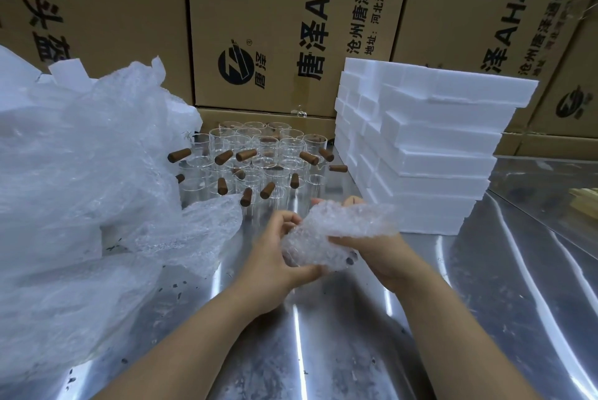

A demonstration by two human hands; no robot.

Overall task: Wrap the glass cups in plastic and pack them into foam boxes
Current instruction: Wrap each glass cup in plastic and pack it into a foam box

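Glass cups [259, 147] stand far on the tabletop [323, 351]; nearer, my left hand [275, 254] and right hand [388, 257] hold a bubble-wrap bundle [336, 231], fingers [286, 220] clamped around it.

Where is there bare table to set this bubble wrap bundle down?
Bare table: the near strip around your forearms, and right of them before the foam boxes. Crowded: glass cups behind the bundle, plastic heap at left.

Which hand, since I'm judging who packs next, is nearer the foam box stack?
Right. The right hand grips the bubble wrap bundle just in front of the foam box stack; the left hand grips its other side, farther left.
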